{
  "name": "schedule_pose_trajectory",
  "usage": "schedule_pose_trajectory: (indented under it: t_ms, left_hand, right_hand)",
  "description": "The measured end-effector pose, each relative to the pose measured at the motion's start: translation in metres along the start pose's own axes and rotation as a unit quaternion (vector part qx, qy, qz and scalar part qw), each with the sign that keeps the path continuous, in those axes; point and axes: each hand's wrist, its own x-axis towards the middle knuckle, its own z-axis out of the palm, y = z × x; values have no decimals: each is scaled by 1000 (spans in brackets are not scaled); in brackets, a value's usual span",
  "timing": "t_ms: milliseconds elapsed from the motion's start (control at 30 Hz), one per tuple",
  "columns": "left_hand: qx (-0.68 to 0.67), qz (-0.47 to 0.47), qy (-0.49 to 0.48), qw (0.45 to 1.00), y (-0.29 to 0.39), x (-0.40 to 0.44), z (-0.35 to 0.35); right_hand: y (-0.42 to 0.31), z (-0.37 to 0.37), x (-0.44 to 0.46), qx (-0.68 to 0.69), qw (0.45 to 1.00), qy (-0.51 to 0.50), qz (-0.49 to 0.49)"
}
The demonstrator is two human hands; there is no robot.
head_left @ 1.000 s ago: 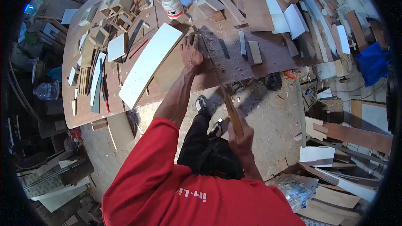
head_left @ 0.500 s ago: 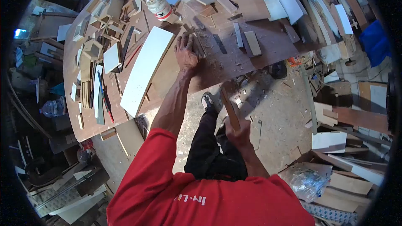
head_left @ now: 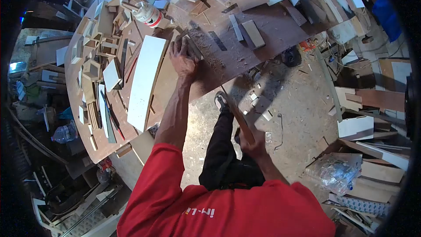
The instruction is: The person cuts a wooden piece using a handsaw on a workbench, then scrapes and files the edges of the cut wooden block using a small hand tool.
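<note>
My left hand lies with fingers spread, palm down, on the brown worktable, pressing near a small wooden block. To its left is a long white board with a slightly curved edge. My right hand is closed around the near end of a long, brown, tapering handsaw, seen nearly edge-on. Its narrow end points up toward the table's front edge, and the handle is hidden in my fist. Sawdust is scattered beside my left hand.
A white plastic jar stands at the back of the table. Wooden offcuts crowd the left side, with a pale block at the right. Scraps litter the floor, and stacked boards line the right.
The view has shifted, so the table and its things appear farther left. My right hand and the handsaw have moved slightly lower in view; my left hand stays flat on the table.
</note>
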Motion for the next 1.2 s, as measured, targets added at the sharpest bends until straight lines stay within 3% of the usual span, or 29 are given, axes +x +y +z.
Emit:
schedule_pose_trajectory:
  t_ms: [33, 100, 133, 200, 267, 367, 433, 500, 600, 633, 667, 767, 833, 900, 967, 1000, 1067, 1133, 1200]
  left_hand:
    - [-6, 12, 8, 1000, -2, 2, 1]
    - [-6, 23, 8, 1000, -6, -4, -1]
    - [-1, 31, 6, 999, -7, 0, 0]
    - [6, 37, 6, 999, -5, 2, -1]
    - [-15, 27, 10, 999, -1, 1, -4]
    - [-25, 1, 0, 1000, 6, -1, -9]
    - [-23, 6, 13, 1000, 2, 5, -5]
    - [-18, -1, 16, 1000, 1, -2, -3]
    - [-18, 5, 10, 1000, -3, -1, -3]
    - [-24, 9, 8, 1000, -1, -2, -4]
    - [-29, 16, 8, 999, 1, -2, -6]
    - [-20, 17, 19, 999, -5, -3, 1]
    - [-10, -9, 15, 1000, -1, -7, -3]
    - [22, -27, 4, 999, 0, -2, 1]
    - [2, -35, 16, 999, 10, -1, -6]
    - [0, -30, 20, 999, 7, -2, -5]
    - [-5, -24, 23, 999, 4, -1, -3]
    - [-10, -3, 24, 1000, 4, -1, -7]
    - [-10, -9, 31, 999, 3, -3, -4]
  right_hand:
    - [-1, -3, -1, -1, 1000, 0, -3]
    - [-8, -5, -7, 75, 993, -8, 86]
    - [0, 7, 8, 7, 1000, 13, 18]
    - [3, 19, 52, 63, 989, -62, 121]
    - [-18, 20, 92, 89, 993, -11, 74]
    - [-11, 19, 65, 96, 995, 16, 27]
    - [-30, -15, 29, 30, 999, -1, 24]
    - [-41, -32, 1, 108, 989, -19, 99]
    - [-30, -11, 26, 47, 998, 31, 0]
    - [-8, 8, 41, -67, 996, 11, -57]
    - [-18, 14, 82, 49, 999, 9, 11]
    - [-7, 32, 113, 108, 994, 30, 4]
    - [8, 31, 71, -82, 993, -2, -87]
    - [-24, -4, 28, 64, 996, 47, 48]
    - [-51, -28, 8, 107, 985, 23, 131]
    - [-45, -23, 13, 107, 986, 19, 130]
    - [-19, 0, 38, -47, 996, 28, -70]
    - [-14, 25, 96, 63, 997, 36, 19]
    - [-9, 41, 130, 120, 992, 13, 47]
